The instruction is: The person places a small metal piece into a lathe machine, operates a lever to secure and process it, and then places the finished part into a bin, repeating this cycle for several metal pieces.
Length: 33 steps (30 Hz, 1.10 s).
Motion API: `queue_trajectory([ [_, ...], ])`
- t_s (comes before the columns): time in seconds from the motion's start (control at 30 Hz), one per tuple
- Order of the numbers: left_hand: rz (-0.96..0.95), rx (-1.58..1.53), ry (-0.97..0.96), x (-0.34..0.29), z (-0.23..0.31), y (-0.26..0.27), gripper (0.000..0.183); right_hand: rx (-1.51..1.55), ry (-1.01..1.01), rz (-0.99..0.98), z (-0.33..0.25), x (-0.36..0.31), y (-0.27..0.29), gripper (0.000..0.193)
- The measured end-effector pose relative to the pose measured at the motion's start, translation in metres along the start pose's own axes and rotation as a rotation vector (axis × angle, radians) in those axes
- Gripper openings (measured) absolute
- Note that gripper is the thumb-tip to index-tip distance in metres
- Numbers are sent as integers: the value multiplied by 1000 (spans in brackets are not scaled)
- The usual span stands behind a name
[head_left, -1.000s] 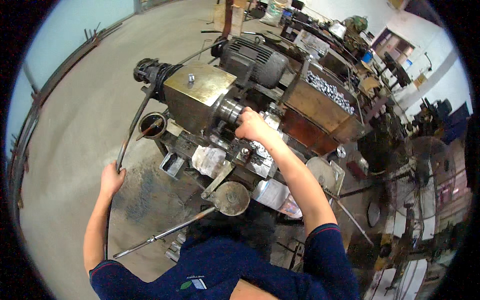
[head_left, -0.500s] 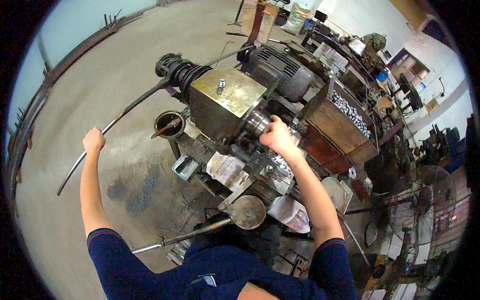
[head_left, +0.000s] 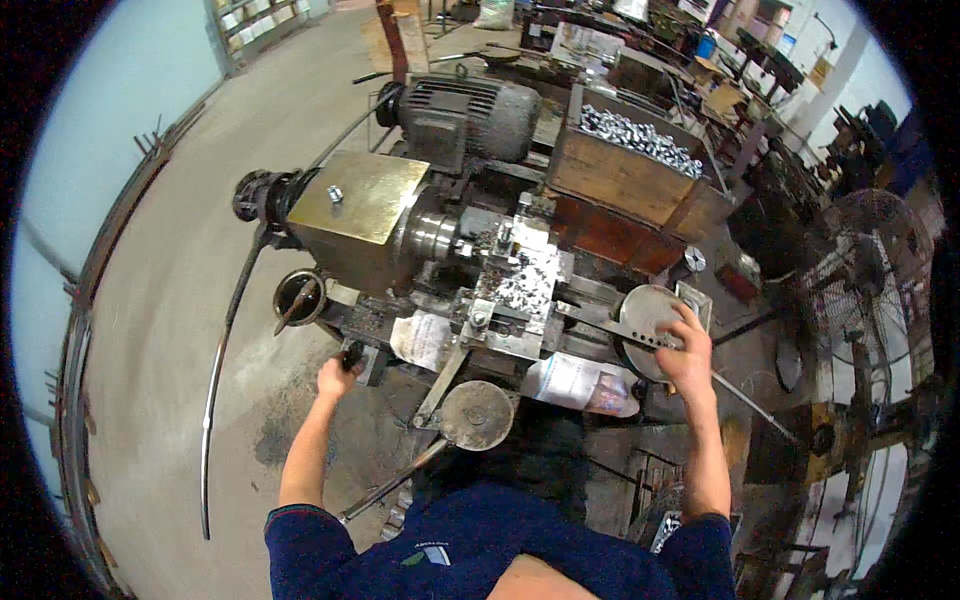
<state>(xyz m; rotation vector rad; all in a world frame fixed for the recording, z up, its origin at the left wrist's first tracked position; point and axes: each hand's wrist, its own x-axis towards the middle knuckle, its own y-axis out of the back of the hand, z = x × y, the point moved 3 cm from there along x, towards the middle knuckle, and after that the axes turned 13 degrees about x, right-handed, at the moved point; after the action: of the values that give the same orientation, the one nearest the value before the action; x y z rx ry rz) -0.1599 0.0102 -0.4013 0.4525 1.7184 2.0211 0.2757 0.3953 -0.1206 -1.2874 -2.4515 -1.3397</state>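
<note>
My left hand [head_left: 339, 378] is closed at the small rectangular tray [head_left: 372, 366] on the near left of a lathe-like machine. A small dark thing [head_left: 352, 356] shows at its fingers; its kind is unclear. With fingers apart, my right hand [head_left: 686, 352] is over a round metal dish [head_left: 645, 318] at the right end of the machine, beside a flat bar with holes [head_left: 620, 326]. The shiny spindle chuck [head_left: 433, 236] has a small metal piece [head_left: 463, 247] at its front. A long curved lever bar [head_left: 222, 350] hangs at the left, untouched.
A wooden bin [head_left: 620, 185] full of small metal parts [head_left: 640, 140] stands behind the machine. A motor [head_left: 470, 115] sits at the back. A pot with a stick [head_left: 300, 298] is at left, a round-plated lever [head_left: 478, 415] in front, a fan [head_left: 870, 260] at right.
My left hand has let go of the long lever bar and moved to the small tray. The right hand has left the chuck for the round dish. The view has shifted too.
</note>
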Motion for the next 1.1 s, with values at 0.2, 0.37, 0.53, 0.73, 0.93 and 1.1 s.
queue_trajectory([
  [0.2,-333,738,-416,46,-13,18,33,-168,-578,50,116,-90,89,31],
  [0.37,-171,482,-246,29,-13,24,33,-661,-684,21,198,-136,139,56],
  [0.53,-217,262,15,13,-33,39,42,-948,-809,-41,249,-171,152,45],
  [0.73,-257,94,70,-17,-77,32,38,-839,-632,126,220,-248,116,26],
  [0.93,-313,-185,160,-33,-94,13,38,-624,-852,12,118,-298,49,46],
  [1.1,-277,-233,140,-14,-65,20,37,-468,-909,47,82,-298,24,40],
])
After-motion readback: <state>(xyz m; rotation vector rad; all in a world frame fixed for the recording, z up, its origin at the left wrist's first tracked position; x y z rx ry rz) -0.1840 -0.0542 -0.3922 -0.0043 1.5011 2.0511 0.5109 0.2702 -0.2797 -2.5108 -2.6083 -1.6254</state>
